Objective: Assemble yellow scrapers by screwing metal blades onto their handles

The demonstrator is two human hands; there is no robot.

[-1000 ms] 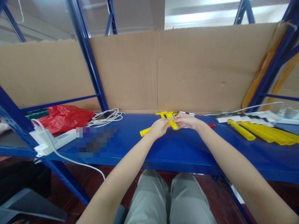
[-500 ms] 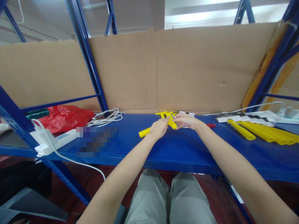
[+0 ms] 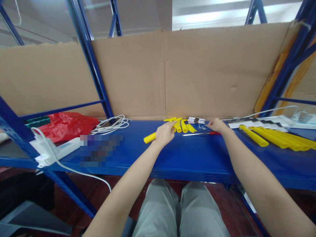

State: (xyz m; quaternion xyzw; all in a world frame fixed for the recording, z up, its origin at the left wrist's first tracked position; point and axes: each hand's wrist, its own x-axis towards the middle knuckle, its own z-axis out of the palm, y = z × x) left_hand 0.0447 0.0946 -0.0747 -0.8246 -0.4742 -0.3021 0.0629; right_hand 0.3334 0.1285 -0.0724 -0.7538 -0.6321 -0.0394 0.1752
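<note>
My left hand (image 3: 165, 134) is closed around a yellow tubular handle (image 3: 149, 138), whose round end sticks out on the left. Its far end blends with the yellow plastic pieces (image 3: 183, 126) lying behind the hand, so where it stops is unclear. My right hand (image 3: 216, 125) is farther right, fingers pinched together low over the shelf; what they hold, if anything, is too small to make out. Beside those fingertips lie some tiny pieces (image 3: 201, 126). A screwdriver (image 3: 197, 134) lies just in front, its red handle partly by the right hand.
Small white-and-black bundles (image 3: 196, 120) sit near the cardboard wall (image 3: 209, 72). Yellow tubes (image 3: 281, 138) lie at the right. On the left are a white power strip (image 3: 66, 146), a coiled white cable (image 3: 115, 123) and a red plastic bag (image 3: 71, 126). Blue posts (image 3: 92, 65) frame the shelf.
My right hand has left the yellow piece by my left hand and moved right, uncovering the screwdriver and yellow pieces. My left hand keeps its hold, shifted slightly left.
</note>
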